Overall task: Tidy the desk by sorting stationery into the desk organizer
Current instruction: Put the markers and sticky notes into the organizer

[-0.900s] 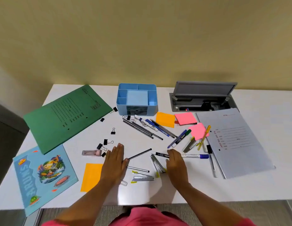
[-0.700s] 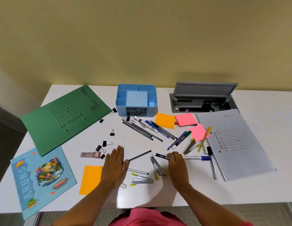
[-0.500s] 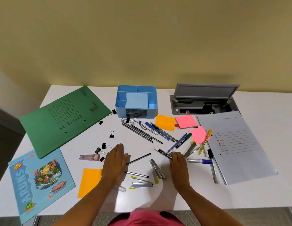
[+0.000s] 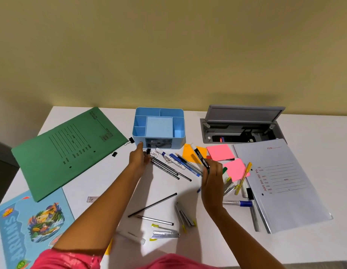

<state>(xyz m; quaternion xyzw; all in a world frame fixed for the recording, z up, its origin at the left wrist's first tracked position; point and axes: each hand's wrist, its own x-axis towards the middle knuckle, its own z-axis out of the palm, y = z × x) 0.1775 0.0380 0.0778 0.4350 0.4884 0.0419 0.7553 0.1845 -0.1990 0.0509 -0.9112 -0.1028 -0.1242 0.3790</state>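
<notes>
Up comes the black marker off the counter, pinched in the right hand, close to the blue organizer and ready to drop in. Left hand has reached the pencils; I can't tell its grip.

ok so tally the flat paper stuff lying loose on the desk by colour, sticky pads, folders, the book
pink sticky pads: 2
orange sticky pads: 2, one barely showing at the near edge
green folder: 1
grey file: 1
blue book: 1
total: 7
</notes>
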